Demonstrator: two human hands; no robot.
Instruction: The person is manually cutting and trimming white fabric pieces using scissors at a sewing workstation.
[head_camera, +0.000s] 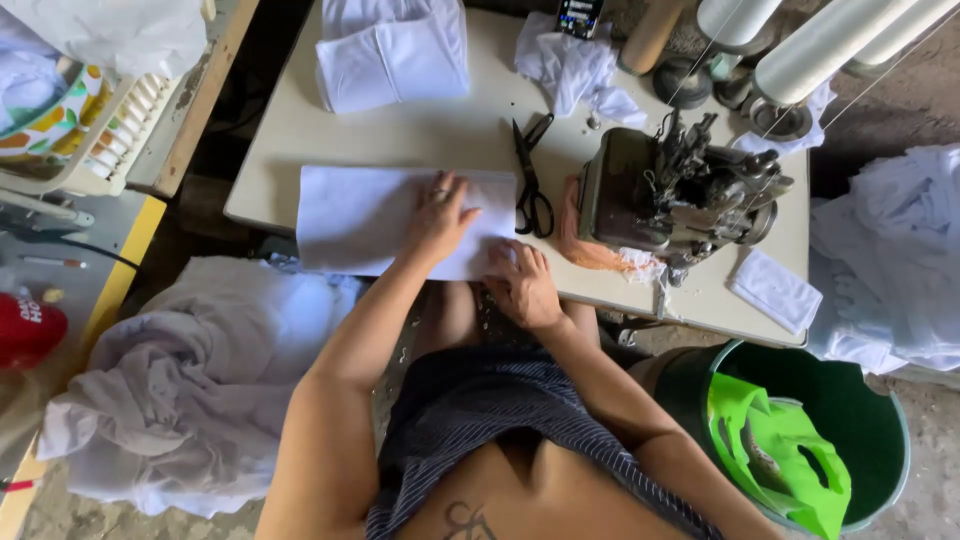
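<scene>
A flat, smooth rectangle of white cloth (375, 218) lies at the near edge of the pale table (300, 130). The left hand (442, 215) rests on it palm down, fingers spread and flat. The right hand (522, 285) presses the cloth's near right corner, fingers loosely curled on the edge. Just right of the cloth lie black scissors (530, 180), blades pointing far. Further right stands a grimy metal sewing machine (670, 195) with orange lint beside it. A folded white stack (392, 55) sits far. A round green bucket (850, 420) stands near right.
</scene>
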